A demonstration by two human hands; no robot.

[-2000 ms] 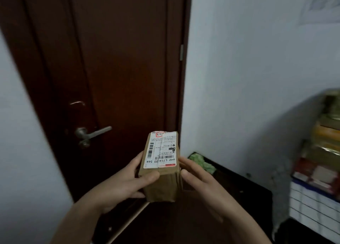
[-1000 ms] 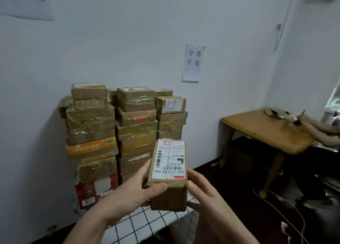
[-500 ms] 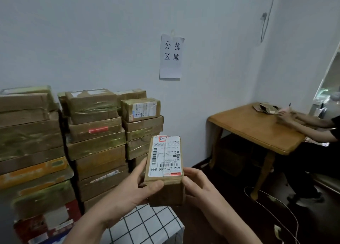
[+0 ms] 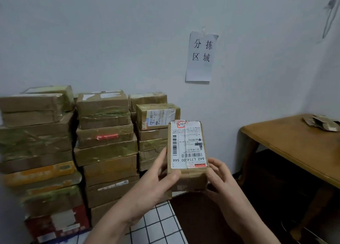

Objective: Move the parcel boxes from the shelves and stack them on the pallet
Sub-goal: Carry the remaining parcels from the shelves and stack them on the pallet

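Carrying the labelled parcel box (image 4: 186, 151) between both hands, the person has turned from the door to the stacked parcels (image 4: 104, 151), now close at left. The left hand (image 4: 147, 190) clasps its left side with thumb and fingers, and the right hand (image 4: 220, 179) curls its fingers round the right. The pallet, perhaps under the checked sheet (image 4: 161, 223), should receive it next.

A pale wall (image 4: 128, 41) carries a paper sign (image 4: 201, 57) with four handwritten characters. A cable (image 4: 328, 17) hangs in the corner. A wooden table (image 4: 294, 138) stands right, cardboard scraps (image 4: 321, 125) on it, over a dark floor (image 4: 198, 218). Light is dim.
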